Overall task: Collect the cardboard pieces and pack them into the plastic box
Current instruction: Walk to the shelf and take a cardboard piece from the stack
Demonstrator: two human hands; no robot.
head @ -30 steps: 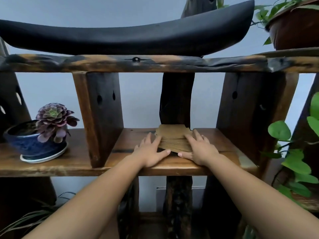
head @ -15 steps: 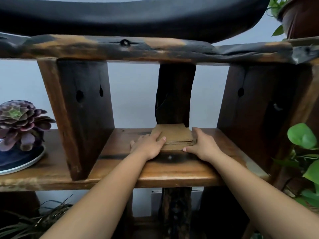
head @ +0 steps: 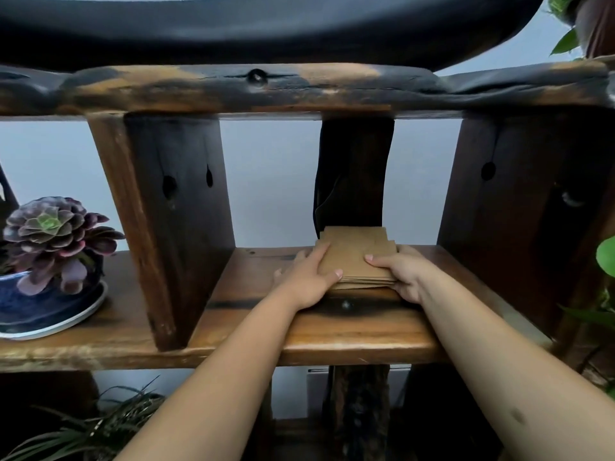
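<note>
A stack of brown cardboard pieces (head: 357,252) lies on the wooden shelf (head: 349,331), just in front of a dark upright post. My left hand (head: 307,281) clasps the stack's left side, thumb on top near its front edge. My right hand (head: 404,272) holds the right side, thumb laid across the top sheet and fingers tucked at the edge. The stack rests on the shelf, squared between both hands. No plastic box is in view.
A purple succulent (head: 53,234) in a blue pot (head: 40,307) stands on the shelf at the left, beyond a thick wooden divider (head: 166,224). Another divider (head: 519,207) walls the right side. A beam (head: 299,88) runs overhead. Green leaves (head: 605,257) hang at right.
The view has moved closer. Both hands have shifted from lying flat near the stack's front to gripping its left and right sides, and the pieces are gathered more squarely.
</note>
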